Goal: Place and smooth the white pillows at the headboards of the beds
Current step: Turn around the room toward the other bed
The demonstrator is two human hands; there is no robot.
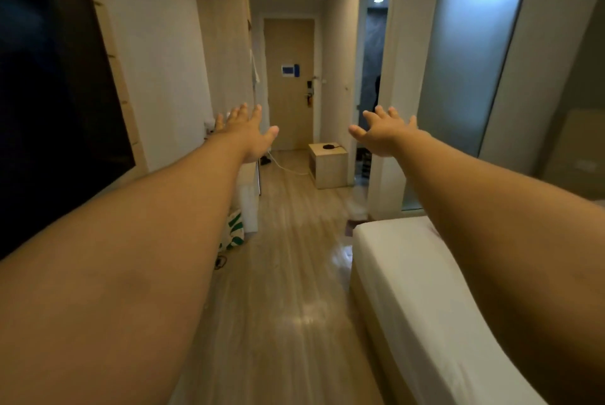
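Both my arms stretch straight forward at chest height, palms down. My left hand (246, 131) has its fingers spread and holds nothing. My right hand (385, 131) is likewise spread and holds nothing. A bed with a white sheet (425, 300) runs along the lower right, its foot corner under my right forearm. No pillow and no headboard are in view.
A wooden floor (288, 290) leads down a hallway to a closed door (289, 83). A small wooden cube table (329, 164) stands by an open doorway on the right. A dark screen (49, 93) hangs on the left wall, with a green-and-white bag (234, 231) below.
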